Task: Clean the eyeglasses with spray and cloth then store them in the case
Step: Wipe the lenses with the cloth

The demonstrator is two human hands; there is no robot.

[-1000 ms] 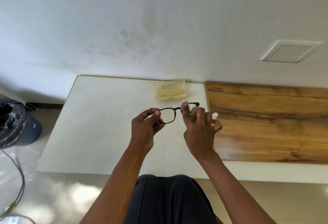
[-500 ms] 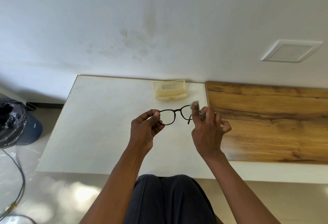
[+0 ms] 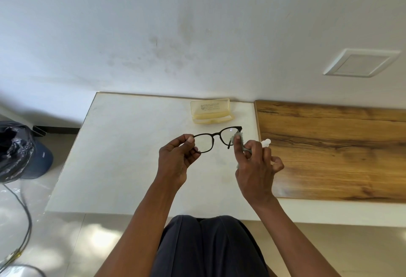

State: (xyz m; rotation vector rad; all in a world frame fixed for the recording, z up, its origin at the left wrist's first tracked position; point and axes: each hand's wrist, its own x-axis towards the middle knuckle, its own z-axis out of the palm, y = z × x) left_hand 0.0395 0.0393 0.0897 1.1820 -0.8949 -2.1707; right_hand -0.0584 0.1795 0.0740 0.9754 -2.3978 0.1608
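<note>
Black-framed eyeglasses hang in the air above the white table. My left hand pinches the left rim between thumb and fingers. My right hand pinches a small grey cloth against the outer edge of the right lens. Behind that hand a small white spray bottle peeks out, mostly hidden. A pale yellow translucent case lies open near the wall, beyond the glasses.
A wood-grain board covers the table's right part. A bin with a black bag stands on the floor at the left, with a cable trailing near it. My dark-trousered knees sit under the table's front edge.
My right hand with the cloth has slid rightward, from the bridge side of the right lens to its outer edge. The left hand has kept its hold on the frame.
</note>
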